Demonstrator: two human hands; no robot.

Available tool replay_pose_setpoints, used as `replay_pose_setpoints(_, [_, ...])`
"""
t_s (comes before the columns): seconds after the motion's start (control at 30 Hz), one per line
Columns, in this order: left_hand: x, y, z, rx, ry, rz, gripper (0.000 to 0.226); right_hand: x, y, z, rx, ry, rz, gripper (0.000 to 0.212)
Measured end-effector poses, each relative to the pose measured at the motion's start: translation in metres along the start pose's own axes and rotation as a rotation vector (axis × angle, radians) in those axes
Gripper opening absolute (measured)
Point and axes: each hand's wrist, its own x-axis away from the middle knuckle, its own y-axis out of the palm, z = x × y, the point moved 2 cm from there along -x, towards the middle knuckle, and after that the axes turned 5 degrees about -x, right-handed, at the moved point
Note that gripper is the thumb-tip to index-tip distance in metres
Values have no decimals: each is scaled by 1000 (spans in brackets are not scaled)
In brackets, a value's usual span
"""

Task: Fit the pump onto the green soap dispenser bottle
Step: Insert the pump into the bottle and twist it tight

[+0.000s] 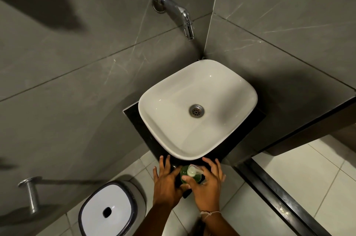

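The green soap dispenser bottle (pixel 184 173) stands on the front corner of the black counter (pixel 134 120), just below the white basin. A pale translucent pump (pixel 192 170) sits on top of it, nozzle pointing right. My left hand (pixel 166 183) rests against the bottle's left side, thumb touching it, other fingers spread on the counter. My right hand (pixel 207 183) wraps the bottle from the right, thumb across its front below the pump head. The bottle's lower part is hidden by both hands.
A white basin (pixel 227 89) with a metal drain fills the counter. A chrome tap (pixel 185 18) juts from the grey tiled wall above it. A white-lidded bin (pixel 107 208) stands on the floor at the left. A dark ledge (pixel 289 201) runs along the right.
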Motion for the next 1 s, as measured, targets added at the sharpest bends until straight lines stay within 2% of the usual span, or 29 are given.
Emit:
replay_pose_setpoints(0.13, [-1,-1,-1,2,-8,-16,62,-1,7,-8,26,63,4,45])
replay_pose_setpoints(0.3, [0,-2,-1,-2,0,-10,60,5,1,4,2,-3,-98,42])
replay_pose_setpoints(0.4, [0,0,-1,-26,-10,-20,65,-1,-1,-1,-19,39,-46,34])
replay_pose_setpoints(0.5, [-1,1,-1,-17,-17,-4,64,-4,6,-9,20,36,17,49])
replay_pose_setpoints(0.57, [-1,0,0,-16,-6,-3,64,-1,8,-6,23,59,14,51])
replay_pose_setpoints(0.67, [-1,0,-1,-2,7,-1,60,5,4,4,3,16,-56,43])
replay_pose_setpoints(0.77, [0,1,-1,-17,5,-2,64,3,2,5,8,9,-29,32])
replay_pose_setpoints(0.9, [-2,2,-2,-26,1,5,66,0,8,-6,59,65,28,46])
replay_pose_setpoints(1.0, [-1,1,-2,-6,7,4,63,9,6,1,30,25,-13,49])
